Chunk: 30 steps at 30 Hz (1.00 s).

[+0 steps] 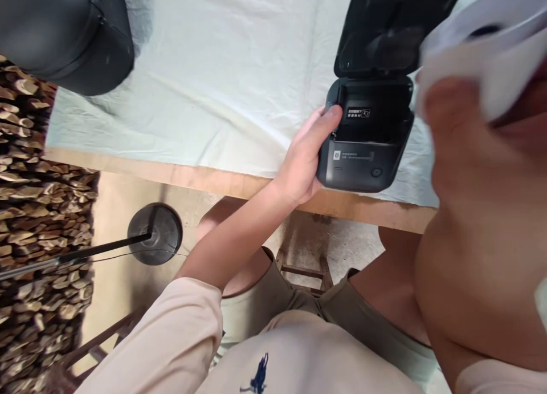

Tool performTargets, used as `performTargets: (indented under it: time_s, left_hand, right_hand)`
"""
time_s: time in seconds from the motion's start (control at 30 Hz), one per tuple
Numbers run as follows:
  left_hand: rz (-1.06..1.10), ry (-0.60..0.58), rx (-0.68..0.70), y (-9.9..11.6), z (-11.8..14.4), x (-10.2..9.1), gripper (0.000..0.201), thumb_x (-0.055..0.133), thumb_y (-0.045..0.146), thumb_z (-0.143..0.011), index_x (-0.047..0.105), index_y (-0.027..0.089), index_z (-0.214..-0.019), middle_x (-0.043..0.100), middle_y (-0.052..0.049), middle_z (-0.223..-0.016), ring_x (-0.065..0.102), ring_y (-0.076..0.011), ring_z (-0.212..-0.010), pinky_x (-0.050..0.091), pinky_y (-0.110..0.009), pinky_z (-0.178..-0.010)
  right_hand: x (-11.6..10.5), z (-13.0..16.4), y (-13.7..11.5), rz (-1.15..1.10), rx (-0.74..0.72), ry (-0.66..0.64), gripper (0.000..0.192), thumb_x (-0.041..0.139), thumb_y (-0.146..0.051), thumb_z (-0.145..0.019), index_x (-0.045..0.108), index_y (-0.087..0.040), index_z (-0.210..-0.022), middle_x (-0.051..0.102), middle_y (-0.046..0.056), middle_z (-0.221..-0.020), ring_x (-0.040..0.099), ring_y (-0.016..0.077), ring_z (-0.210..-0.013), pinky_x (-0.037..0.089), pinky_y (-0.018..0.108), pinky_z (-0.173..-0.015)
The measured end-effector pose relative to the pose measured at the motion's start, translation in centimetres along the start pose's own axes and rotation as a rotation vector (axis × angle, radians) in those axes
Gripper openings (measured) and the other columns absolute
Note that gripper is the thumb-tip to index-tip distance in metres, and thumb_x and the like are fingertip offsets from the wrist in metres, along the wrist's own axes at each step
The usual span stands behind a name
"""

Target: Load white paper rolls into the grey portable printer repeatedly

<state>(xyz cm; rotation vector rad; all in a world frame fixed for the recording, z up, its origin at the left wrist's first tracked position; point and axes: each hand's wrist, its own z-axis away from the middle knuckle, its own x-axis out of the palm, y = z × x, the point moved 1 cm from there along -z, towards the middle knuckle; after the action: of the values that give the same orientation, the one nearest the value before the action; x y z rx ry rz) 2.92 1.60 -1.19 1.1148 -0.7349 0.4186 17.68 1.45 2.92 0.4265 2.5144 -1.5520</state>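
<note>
My left hand is wrapped round the left side of a small black portable printer, its thumb on the edge of the compartment. The printer's lid is swung up, and the compartment inside shows a small white printed label and no roll. A Bluetooth mark and a round power button are visible on the printer's front. Close to the camera at the right, my right hand grips a white paper roll with a dark hole in it. Motion blurs both the roll and that hand, and some fingers are hidden.
A pale cloth covers the wooden table. At the back left stands a black zipped case. Below the table edge are a round black stand base with a pole and a wooden stool. Stacked firewood lines the left.
</note>
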Motion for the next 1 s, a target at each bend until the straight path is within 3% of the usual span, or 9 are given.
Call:
performTargets:
  time_s: [0.1, 0.2, 0.3, 0.47, 0.7, 0.87, 1.0]
  left_hand:
    - [-0.020, 0.023, 0.007, 0.1, 0.2, 0.2, 0.016, 0.054, 0.035, -0.096, 0.061, 0.022, -0.089, 0.072, 0.000, -0.091, 0.067, -0.0226, -0.120, 0.057, -0.029, -0.095]
    - [-0.003, 0.051, 0.030, 0.2, 0.5, 0.7, 0.013, 0.052, 0.030, -0.098, 0.058, 0.022, -0.090, 0.072, -0.001, -0.095, 0.066, -0.0225, -0.120, 0.054, -0.034, -0.102]
    - [0.024, 0.068, 0.042, 0.1, 0.5, 1.0, 0.014, 0.050, 0.026, -0.099, 0.059, 0.020, -0.090, 0.072, -0.001, -0.096, 0.065, -0.0220, -0.122, 0.052, -0.034, -0.105]
    - [-0.054, 0.081, 0.095, -0.2, 0.4, 0.7, 0.011, 0.053, 0.026, -0.098, 0.060, 0.019, -0.092, 0.071, 0.001, -0.090, 0.067, -0.0217, -0.117, 0.053, -0.029, -0.096]
    - [-0.062, 0.072, 0.068, -0.1, 0.4, 0.9, 0.013, 0.051, 0.026, -0.099, 0.060, 0.021, -0.091, 0.072, 0.000, -0.098, 0.065, -0.0228, -0.121, 0.052, -0.031, -0.100]
    - [-0.018, 0.101, 0.059, 0.0, 0.3, 1.1, 0.014, 0.052, 0.028, -0.098, 0.061, 0.021, -0.090, 0.071, -0.001, -0.097, 0.066, -0.0218, -0.116, 0.051, -0.031, -0.100]
    - [-0.018, 0.058, 0.004, -0.1, 0.1, 0.5, 0.010, 0.058, 0.034, -0.094, 0.062, 0.024, -0.091, 0.067, -0.001, -0.086, 0.067, -0.0234, -0.108, 0.052, -0.031, -0.093]
  right_hand:
    - [0.8, 0.2, -1.1, 0.288, -0.143, 0.020, 0.029, 0.065, -0.037, -0.084, 0.062, -0.025, -0.111, 0.062, 0.001, -0.099, 0.066, 0.0187, -0.102, 0.057, 0.033, -0.083]
    - [0.8, 0.2, -1.1, 0.464, -0.228, -0.019, 0.029, 0.064, -0.035, -0.083, 0.061, -0.020, -0.108, 0.063, 0.002, -0.098, 0.065, 0.0143, -0.086, 0.054, 0.031, -0.074]
    - [0.6, 0.2, -0.4, 0.585, -0.235, -0.035, 0.026, 0.063, -0.036, -0.084, 0.061, -0.021, -0.104, 0.066, 0.001, -0.100, 0.067, 0.0161, -0.088, 0.053, 0.032, -0.075]
    - [0.7, 0.5, 0.6, 0.360, -0.312, -0.047, 0.029, 0.066, -0.026, -0.078, 0.059, -0.023, -0.106, 0.064, 0.002, -0.102, 0.069, 0.0178, -0.094, 0.054, 0.033, -0.074]
    - [0.0, 0.5, 0.1, 0.485, -0.331, -0.176, 0.063, 0.063, -0.017, -0.081, 0.046, -0.031, -0.139, 0.064, 0.002, -0.116, 0.066, 0.0165, -0.110, 0.056, 0.032, -0.093]
    - [-0.4, 0.3, 0.2, 0.686, -0.242, -0.146, 0.024, 0.060, -0.028, -0.084, 0.065, -0.026, -0.107, 0.072, -0.002, -0.104, 0.071, 0.0164, -0.097, 0.057, 0.030, -0.080]
    - [-0.3, 0.2, 0.2, 0.649, -0.199, -0.183, 0.018, 0.054, -0.032, -0.088, 0.071, -0.031, -0.095, 0.073, -0.006, -0.102, 0.071, 0.0139, -0.099, 0.058, 0.030, -0.086]
